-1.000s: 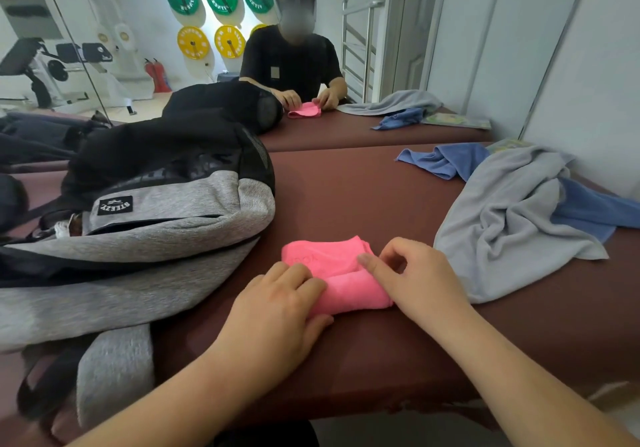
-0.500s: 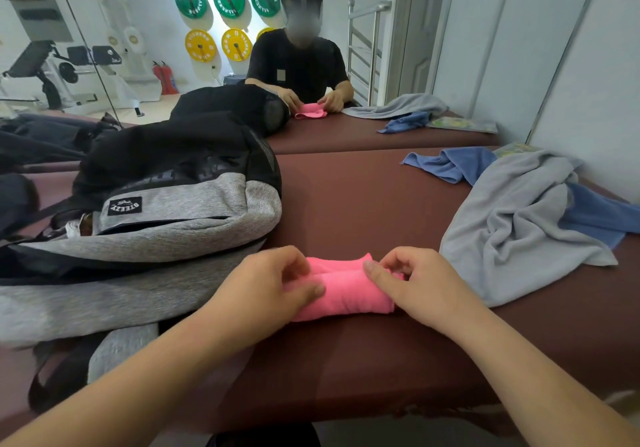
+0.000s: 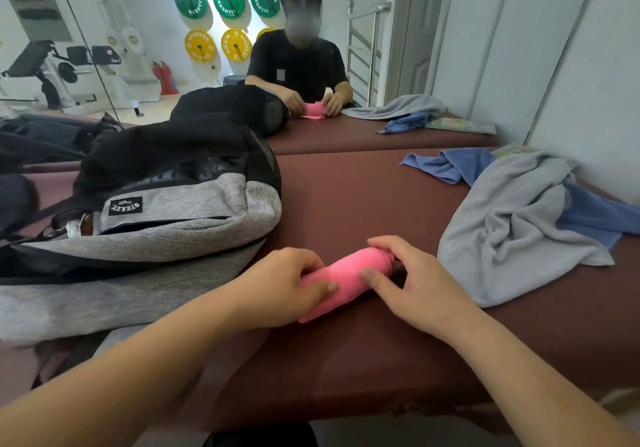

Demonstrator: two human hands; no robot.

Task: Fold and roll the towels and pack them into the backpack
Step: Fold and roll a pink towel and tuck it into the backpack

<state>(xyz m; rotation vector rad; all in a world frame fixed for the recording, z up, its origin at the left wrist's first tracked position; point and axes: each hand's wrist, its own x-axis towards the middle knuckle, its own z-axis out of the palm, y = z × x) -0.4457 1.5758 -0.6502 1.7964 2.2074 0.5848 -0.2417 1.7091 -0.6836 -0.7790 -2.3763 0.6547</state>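
A pink towel [image 3: 346, 278] lies rolled into a short tube on the maroon padded table [image 3: 363, 197], tilted with its right end higher. My left hand [image 3: 280, 287] grips its left end, thumb on top. My right hand [image 3: 412, 280] curls round its right end. A grey and black backpack [image 3: 166, 228] lies on its side just left of the roll, its zip partly open. A crumpled grey towel [image 3: 512, 228] lies to the right, over a blue towel [image 3: 450, 166].
A large mirror at the table's far edge reflects a seated person, the backpack and the towels. A white wall [image 3: 588, 83] runs along the right side. The table's front edge is close under my forearms.
The pink towel went from a flat fold to a tight roll. Both hands closed round its ends and lifted the right end, so the roll now sits at a slant.
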